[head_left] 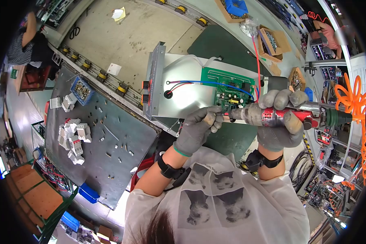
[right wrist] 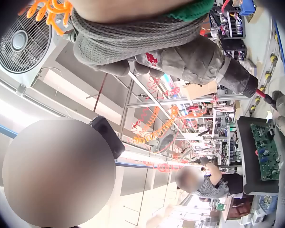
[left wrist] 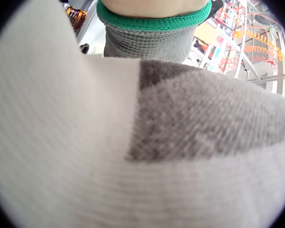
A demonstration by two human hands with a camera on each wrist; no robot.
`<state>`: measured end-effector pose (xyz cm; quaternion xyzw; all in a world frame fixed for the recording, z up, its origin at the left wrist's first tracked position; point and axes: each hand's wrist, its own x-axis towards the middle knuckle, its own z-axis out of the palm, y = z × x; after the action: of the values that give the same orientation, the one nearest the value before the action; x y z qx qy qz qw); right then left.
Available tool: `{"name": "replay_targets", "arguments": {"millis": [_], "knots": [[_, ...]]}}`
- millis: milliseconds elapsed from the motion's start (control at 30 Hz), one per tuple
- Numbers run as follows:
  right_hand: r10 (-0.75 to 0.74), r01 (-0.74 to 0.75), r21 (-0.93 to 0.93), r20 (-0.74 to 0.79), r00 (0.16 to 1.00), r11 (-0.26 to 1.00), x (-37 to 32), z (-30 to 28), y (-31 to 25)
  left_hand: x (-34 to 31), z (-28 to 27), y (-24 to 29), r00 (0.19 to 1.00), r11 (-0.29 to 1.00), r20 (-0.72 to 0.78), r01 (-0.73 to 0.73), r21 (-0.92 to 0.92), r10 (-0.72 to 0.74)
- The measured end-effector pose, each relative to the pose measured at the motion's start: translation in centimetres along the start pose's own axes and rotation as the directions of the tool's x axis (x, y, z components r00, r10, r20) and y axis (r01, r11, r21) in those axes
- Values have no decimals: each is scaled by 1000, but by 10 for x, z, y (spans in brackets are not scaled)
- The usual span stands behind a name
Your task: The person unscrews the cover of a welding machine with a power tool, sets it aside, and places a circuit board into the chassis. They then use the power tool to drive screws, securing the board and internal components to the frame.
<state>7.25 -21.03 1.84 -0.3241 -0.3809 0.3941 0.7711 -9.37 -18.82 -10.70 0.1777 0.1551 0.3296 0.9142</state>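
Observation:
In the head view my gloved right hand (head_left: 278,139) grips a red-and-grey air screwdriver (head_left: 252,115), held level with its nose to the left. My gloved left hand (head_left: 193,131) curls its fingers at the nose end, pinching the driver's bit (right wrist: 261,92), whose red shank shows in the right wrist view; whatever sits at the tip is hidden by the fingers. Just beyond both hands lies a metal chassis (head_left: 183,99) with a grey front panel (head_left: 153,81), a green circuit board (head_left: 232,77) and a blue wire (head_left: 209,81). Cloth fills most of the left wrist view.
An orange coiled hose (head_left: 356,101) hangs at the right, by the driver's tail. On the dark table (head_left: 122,171) at left are grey-white blocks (head_left: 74,138), scattered small parts and a blue bin (head_left: 82,90). Cardboard boxes (head_left: 274,42) of hardware stand at back right. Other people are nearby.

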Motion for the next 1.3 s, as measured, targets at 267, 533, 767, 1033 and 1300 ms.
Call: {"name": "replay_targets", "arguments": {"millis": [267, 533, 767, 1033, 1300], "knots": [[103, -103, -7, -36, 994, 995, -15, 0, -8, -17, 15, 11, 975, 922, -150, 207, 327, -165], [145, -143, 28, -100, 984, 989, -37, -5, -13, -42, 17, 5, 897, 903, -122, 430, 13, -425], [65, -65, 40, -6, 998, 997, -28, -7, -19, -33, 23, 3, 927, 929, -77, 364, -65, -368], [-260, 237, -236, -75, 963, 942, 25, -42, -3, -29, -3, -13, 921, 945, -236, 326, 31, -310], [-266, 134, -444, -251, 931, 886, 44, -47, 34, -29, 1, -9, 902, 939, -311, 337, 70, -301]]}}
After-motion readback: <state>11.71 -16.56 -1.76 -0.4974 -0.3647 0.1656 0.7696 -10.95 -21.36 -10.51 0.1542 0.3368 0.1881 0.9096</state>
